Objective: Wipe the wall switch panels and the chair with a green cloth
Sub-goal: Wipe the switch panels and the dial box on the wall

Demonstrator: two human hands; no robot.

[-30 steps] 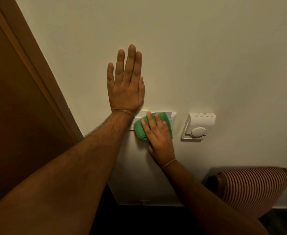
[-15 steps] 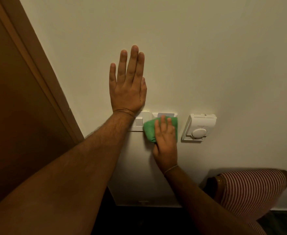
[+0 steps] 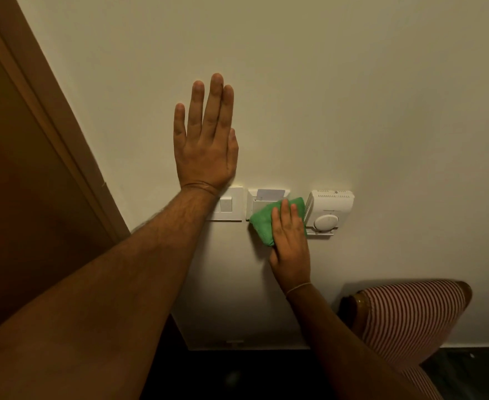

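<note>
My left hand (image 3: 205,140) lies flat on the cream wall with fingers together, just above a white single-switch panel (image 3: 228,204). My right hand (image 3: 289,241) presses a green cloth (image 3: 262,222) against the lower right part of a white key-card panel (image 3: 266,197), which has a card standing in its slot. The cloth's right edge touches a white thermostat (image 3: 331,212). The chair (image 3: 410,316), with red-and-white striped fabric and a wooden frame, stands low at the right against the wall.
A brown wooden door and frame (image 3: 35,168) fill the left side. A white flat panel (image 3: 246,298) runs down the wall below the switches to a dark floor (image 3: 474,370).
My right hand slid the green cloth to the right, off the single-switch panel and across the key-card panel up to the thermostat. My left hand stayed flat on the wall.
</note>
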